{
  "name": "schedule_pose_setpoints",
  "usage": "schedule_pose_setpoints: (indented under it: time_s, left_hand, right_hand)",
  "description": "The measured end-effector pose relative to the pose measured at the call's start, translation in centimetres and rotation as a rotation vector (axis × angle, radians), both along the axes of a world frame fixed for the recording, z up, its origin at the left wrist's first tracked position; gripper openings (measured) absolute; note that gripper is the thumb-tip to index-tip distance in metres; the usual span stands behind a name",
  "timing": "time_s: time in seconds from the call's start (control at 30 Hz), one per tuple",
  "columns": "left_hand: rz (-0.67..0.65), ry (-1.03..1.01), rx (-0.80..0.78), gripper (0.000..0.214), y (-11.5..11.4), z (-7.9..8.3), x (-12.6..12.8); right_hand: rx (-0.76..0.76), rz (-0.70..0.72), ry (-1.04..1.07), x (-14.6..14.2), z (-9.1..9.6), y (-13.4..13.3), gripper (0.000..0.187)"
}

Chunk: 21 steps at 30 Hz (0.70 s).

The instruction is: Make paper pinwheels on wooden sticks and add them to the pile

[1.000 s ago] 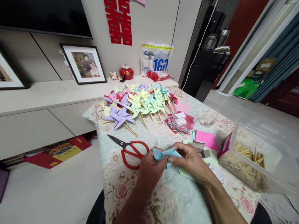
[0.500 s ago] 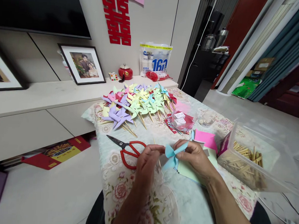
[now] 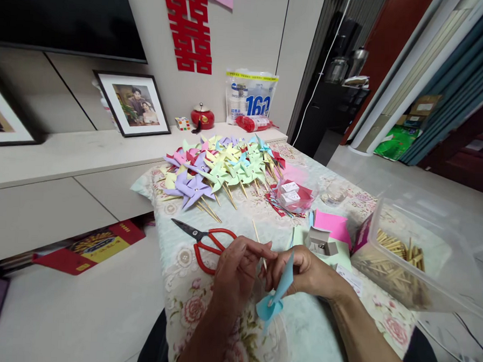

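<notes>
My right hand [image 3: 307, 271] is closed on a light blue paper pinwheel [image 3: 273, 301], whose curled blades hang below the fingers and tilt toward me. My left hand [image 3: 239, 267] is beside it, fingers bent and the index fingertip meeting the right hand. A thin wooden stick [image 3: 256, 232] slants up from between the hands; it appears to be in my left fingers, its lower end partly hidden. Scissors with red handles [image 3: 209, 247] lie just left of my left hand. Behind my right hand, a small open grey box [image 3: 321, 242] holding tiny metal pieces rests on green paper sheets [image 3: 301, 235].
Finished pinwheels [image 3: 226, 164] in many colours are heaped at the table's far side. A plastic bag with small white boxes [image 3: 293, 194] lies nearer. Pink paper [image 3: 334, 226] is beside a clear bin [image 3: 403, 265] of short sticks at right. Floral cloth [image 3: 194, 308] covers the table.
The blue pinwheel has dropped lower and turned over toward me with my right hand. The stick and my left hand have shifted slightly right. The grey box is now more exposed.
</notes>
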<state>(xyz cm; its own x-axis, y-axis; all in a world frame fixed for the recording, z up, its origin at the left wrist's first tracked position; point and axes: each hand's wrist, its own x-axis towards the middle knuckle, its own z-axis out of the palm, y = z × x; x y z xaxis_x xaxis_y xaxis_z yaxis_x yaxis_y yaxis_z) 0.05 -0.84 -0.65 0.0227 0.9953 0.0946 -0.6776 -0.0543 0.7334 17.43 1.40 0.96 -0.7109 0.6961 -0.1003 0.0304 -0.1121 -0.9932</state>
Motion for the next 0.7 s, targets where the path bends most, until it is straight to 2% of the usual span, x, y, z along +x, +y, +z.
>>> schedule_pose_setpoints:
  time_s: [0.13, 0.3, 0.43, 0.53, 0.7]
  left_hand:
    - [0.012, -0.066, 0.006, 0.032, 0.2, -0.1, -0.3]
    - [0.224, -0.097, -0.204, 0.024, 0.7, -0.6, -0.5]
    - [0.181, 0.026, -0.272, 0.038, 0.7, -0.7, 0.0]
    - [0.168, 0.06, -0.28, 0.038, 0.5, -0.6, 0.2]
    - [0.136, 0.017, -0.316, 0.035, 0.4, -0.4, -0.1]
  right_hand:
    - [0.029, -0.025, 0.051, -0.2, 0.0, 0.0, 0.019]
    - [0.049, 0.012, 0.062, -0.3, 0.1, -0.1, 0.017]
    - [-0.008, 0.091, -0.02, -0.7, -0.1, -0.3, 0.02]
    - [-0.016, 0.121, -0.024, -1.1, -0.3, -0.5, 0.021]
    - [0.178, 0.157, 0.029, -0.6, -0.2, -0.1, 0.018]
